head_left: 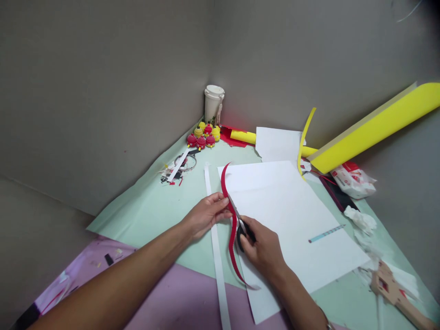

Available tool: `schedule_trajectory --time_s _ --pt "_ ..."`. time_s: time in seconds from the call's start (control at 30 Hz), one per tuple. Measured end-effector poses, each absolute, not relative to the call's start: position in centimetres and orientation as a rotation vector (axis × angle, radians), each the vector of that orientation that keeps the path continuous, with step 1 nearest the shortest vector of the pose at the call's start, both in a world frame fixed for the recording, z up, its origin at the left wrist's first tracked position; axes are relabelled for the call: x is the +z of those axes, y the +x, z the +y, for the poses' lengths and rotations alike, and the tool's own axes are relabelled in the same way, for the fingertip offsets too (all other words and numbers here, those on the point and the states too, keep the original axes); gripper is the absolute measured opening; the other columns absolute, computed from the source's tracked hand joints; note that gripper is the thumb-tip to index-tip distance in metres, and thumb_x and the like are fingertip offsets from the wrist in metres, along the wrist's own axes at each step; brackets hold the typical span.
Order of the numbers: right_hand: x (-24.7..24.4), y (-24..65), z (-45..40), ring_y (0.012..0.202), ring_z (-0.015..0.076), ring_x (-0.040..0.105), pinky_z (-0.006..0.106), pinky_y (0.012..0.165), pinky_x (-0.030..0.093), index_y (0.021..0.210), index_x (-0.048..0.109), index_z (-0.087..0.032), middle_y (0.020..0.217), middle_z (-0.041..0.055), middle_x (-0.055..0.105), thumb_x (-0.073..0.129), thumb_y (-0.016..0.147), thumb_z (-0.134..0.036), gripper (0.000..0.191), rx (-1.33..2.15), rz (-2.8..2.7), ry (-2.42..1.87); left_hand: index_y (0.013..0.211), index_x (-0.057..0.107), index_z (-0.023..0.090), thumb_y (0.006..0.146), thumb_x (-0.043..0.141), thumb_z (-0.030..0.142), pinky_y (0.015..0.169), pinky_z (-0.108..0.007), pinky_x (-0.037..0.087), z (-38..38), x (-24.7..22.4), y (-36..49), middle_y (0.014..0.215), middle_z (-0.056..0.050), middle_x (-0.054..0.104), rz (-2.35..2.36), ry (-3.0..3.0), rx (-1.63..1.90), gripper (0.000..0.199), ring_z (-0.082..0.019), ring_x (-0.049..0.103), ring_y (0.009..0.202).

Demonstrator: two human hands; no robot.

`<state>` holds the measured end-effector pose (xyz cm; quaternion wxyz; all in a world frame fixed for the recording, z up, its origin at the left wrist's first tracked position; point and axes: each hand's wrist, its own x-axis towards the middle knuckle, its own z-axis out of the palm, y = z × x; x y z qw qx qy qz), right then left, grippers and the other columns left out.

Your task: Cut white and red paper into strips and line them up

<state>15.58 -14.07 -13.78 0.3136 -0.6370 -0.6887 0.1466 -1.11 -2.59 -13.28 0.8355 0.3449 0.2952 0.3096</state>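
left hand [208,216]: closed grip on red strip [233,233] | right hand [265,245]: grip curled round scissors [241,225] | red strip appears in one piece, cutting seems unfinished

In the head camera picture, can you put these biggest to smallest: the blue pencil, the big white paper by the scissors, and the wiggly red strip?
1. White paper sheet
2. Red strip
3. Blue pencil

In the far corner I note a white lidded cup [213,104], standing just behind clustered red and yellow ornaments [201,143]. To my right: a plastic packet [353,181], crumpled tissue [361,220], and, nearer me, a tan glue gun [394,294].
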Motion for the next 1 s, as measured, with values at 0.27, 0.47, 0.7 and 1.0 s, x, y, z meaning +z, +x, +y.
schedule_trajectory --time_s 0.27,0.47,0.7,1.0 --pt "-13.48 15.42 -14.04 0.062 0.0133 0.058 0.024 0.063 0.047 0.119 0.060 -0.023 0.078 -0.0022 0.065 0.055 0.076 -0.016 0.044 0.411 -1.780 -1.654 0.093 0.065 0.013 0.086 0.071 0.024 0.078 -0.022 0.056 -2.54 -13.29 -1.17 0.091 -0.005 0.067 0.614 0.724 0.643 0.015 -0.009 0.065 0.075" --pt "-13.19 15.33 -13.96 0.059 0.0122 0.055 0.023 0.062 0.045 0.116 0.062 -0.023 0.074 -0.0036 0.061 0.056 0.073 -0.015 0.044 0.411 -1.772 -1.651 0.093 0.065 0.013 0.087 0.069 0.023 0.078 -0.022 0.056 -2.57 -13.00 -1.16 0.092 -0.006 0.068 0.615 0.744 0.633 0.013 -0.010 0.065 0.077" --pt "-13.35 15.49 -14.02 0.062 0.0131 0.059 0.023 0.063 0.047 0.118 0.061 -0.023 0.081 -0.0017 0.067 0.055 0.076 -0.016 0.044 0.413 -1.777 -1.641 0.092 0.064 0.013 0.086 0.071 0.024 0.078 -0.023 0.057 -2.72 -12.87 -1.11 0.090 -0.005 0.067 0.596 0.750 0.624 0.014 -0.011 0.065 0.079" --pt "-14.17 15.62 -13.86 0.063 0.0144 0.060 0.025 0.063 0.049 0.118 0.062 -0.021 0.076 -0.0008 0.066 0.055 0.080 -0.020 0.039 0.475 -1.631 -1.705 0.088 0.064 0.012 0.087 0.070 0.025 0.076 -0.021 0.055 -2.71 -12.64 -1.16 0.086 -0.006 0.067 0.662 0.769 0.658 0.015 -0.010 0.064 0.073"
